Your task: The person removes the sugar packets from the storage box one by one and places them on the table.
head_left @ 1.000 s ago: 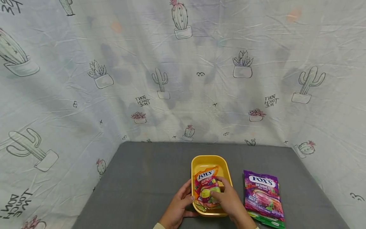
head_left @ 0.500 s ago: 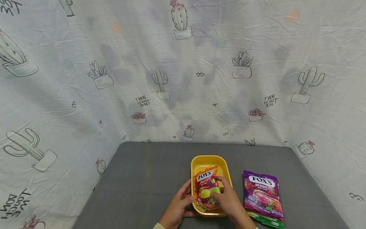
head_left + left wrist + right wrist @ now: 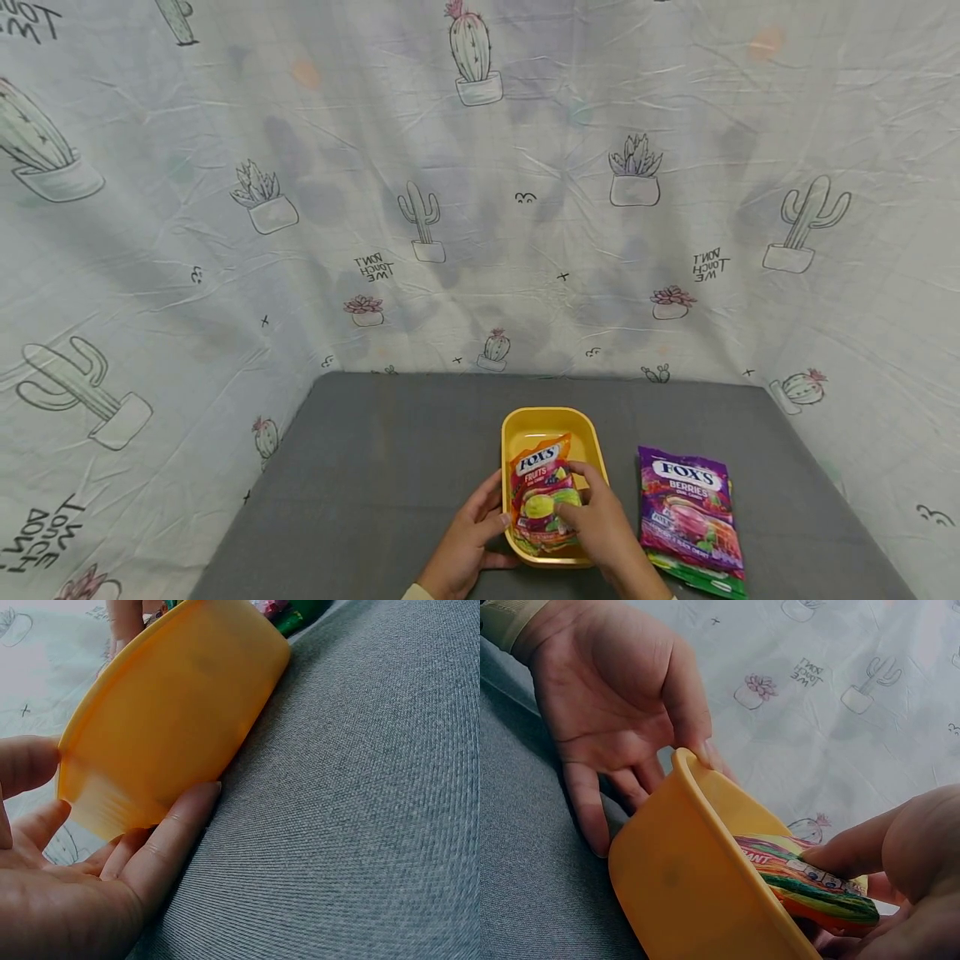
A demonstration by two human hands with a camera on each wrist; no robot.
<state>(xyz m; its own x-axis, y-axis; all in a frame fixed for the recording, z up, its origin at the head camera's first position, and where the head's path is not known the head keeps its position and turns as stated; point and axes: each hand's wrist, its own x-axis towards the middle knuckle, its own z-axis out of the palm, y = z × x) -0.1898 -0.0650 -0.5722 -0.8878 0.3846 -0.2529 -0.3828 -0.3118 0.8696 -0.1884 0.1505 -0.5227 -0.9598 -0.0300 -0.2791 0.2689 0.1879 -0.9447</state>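
A yellow plastic container (image 3: pixel 553 422) stands on the grey table. In it lies an orange-and-red bag of Fox's Fruits candy (image 3: pixel 538 504). My right hand (image 3: pixel 606 523) reaches over the container's right side and pinches the bag, thumb on its front and fingers behind it. At the left side my left hand (image 3: pixel 471 532) holds the container, its thumb at the rim. In the left wrist view the fingertips (image 3: pixel 196 801) lie low against the yellow wall (image 3: pixel 172 712). The right wrist view shows the candy bag (image 3: pixel 810 879) partly hidden by the container's wall (image 3: pixel 682 862).
Right of the container lies a purple bag of Fox's Berries candy (image 3: pixel 690 508). It rests on a green bag (image 3: pixel 693 575), of which only the lower edge shows well. A white cloth with cactus prints (image 3: pixel 480 208) hangs behind and at both sides of the grey table (image 3: pixel 375 467).
The candy bag has shifted very slightly within the container under my right hand. My left hand and the container look the same as before.
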